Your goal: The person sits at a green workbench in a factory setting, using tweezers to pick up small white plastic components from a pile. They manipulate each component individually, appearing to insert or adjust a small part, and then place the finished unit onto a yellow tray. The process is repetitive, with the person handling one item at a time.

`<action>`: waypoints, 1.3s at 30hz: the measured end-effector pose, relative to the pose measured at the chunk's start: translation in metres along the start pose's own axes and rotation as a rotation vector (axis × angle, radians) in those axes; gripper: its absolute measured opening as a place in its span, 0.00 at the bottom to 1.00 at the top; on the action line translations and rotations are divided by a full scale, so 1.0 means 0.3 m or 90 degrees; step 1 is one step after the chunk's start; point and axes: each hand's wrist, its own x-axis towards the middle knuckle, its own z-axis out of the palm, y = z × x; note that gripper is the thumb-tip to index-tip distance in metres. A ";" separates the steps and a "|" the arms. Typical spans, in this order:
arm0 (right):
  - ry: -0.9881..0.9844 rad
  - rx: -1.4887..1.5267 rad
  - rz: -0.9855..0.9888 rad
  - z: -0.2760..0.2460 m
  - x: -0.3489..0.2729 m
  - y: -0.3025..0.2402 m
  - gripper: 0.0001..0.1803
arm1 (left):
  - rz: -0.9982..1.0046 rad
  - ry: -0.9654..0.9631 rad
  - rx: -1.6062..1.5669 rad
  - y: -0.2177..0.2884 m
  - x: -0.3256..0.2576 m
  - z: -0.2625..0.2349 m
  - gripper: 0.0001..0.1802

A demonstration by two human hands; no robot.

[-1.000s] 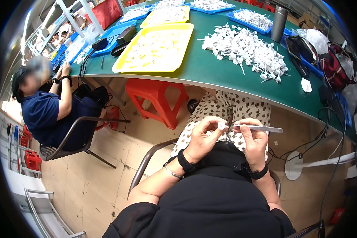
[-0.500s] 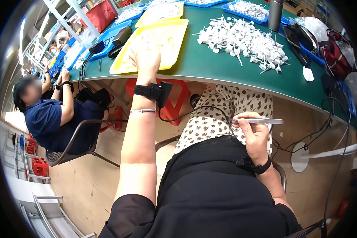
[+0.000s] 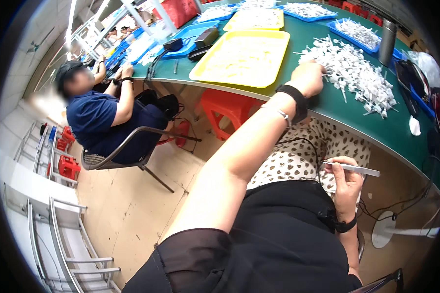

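Observation:
My left hand [image 3: 309,79] is at the near left edge of a heap of small white plastic parts with thin stems [image 3: 354,73]. Its fingers curl at the heap, and what they pinch, if anything, is hidden. Over my lap, my right hand [image 3: 346,184] grips a pair of metal tweezers [image 3: 359,169], held roughly level between thumb and fingers. Left of the heap lies a yellow tray [image 3: 282,54] with small pale pieces spread in it.
Behind stand another yellow tray [image 3: 228,25] and a blue tray [image 3: 333,28] of white parts. A grey bottle [image 3: 387,43] stands at the right. Below the green table [image 3: 298,100] is a red stool [image 3: 225,108]. A co-worker [image 3: 100,110] sits at the left.
My left hand has moved from over the near yellow tray rightward to the heap of white parts. The whole view has shifted, while my right hand keeps the tweezers over my lap.

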 end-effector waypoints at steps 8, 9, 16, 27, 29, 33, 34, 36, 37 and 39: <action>-0.012 -0.009 -0.009 -0.010 0.000 -0.001 0.07 | -0.076 0.082 -0.206 -0.021 0.003 -0.016 0.16; -0.011 -0.012 -0.012 -0.009 0.000 -0.002 0.07 | -0.087 0.077 -0.261 -0.026 -0.004 -0.030 0.15; -0.014 0.203 -0.014 -0.040 0.019 -0.024 0.12 | -0.122 -0.044 -0.816 0.104 -0.291 -0.086 0.11; -0.032 0.338 0.051 -0.022 0.038 -0.019 0.13 | -0.174 -0.073 -0.673 0.165 -0.714 0.097 0.12; -0.039 0.318 0.072 -0.015 0.038 -0.007 0.12 | -0.231 -0.087 -0.663 0.187 -0.724 0.043 0.10; -0.017 0.282 0.064 -0.016 0.034 0.001 0.11 | -0.265 -0.129 -0.833 0.192 -0.742 0.073 0.09; -0.013 0.262 0.057 -0.012 0.029 -0.003 0.11 | -0.270 -0.122 -0.842 0.196 -0.747 0.078 0.09; 0.005 0.225 0.048 -0.005 0.022 -0.007 0.10 | -0.260 -0.089 -0.858 0.204 -0.753 0.090 0.09; 0.009 0.194 0.042 0.000 0.020 -0.010 0.10 | -0.239 -0.079 -0.828 0.205 -0.756 0.091 0.09; 0.015 0.130 0.028 0.006 0.014 -0.017 0.10 | -0.197 -0.058 -0.767 0.207 -0.762 0.090 0.09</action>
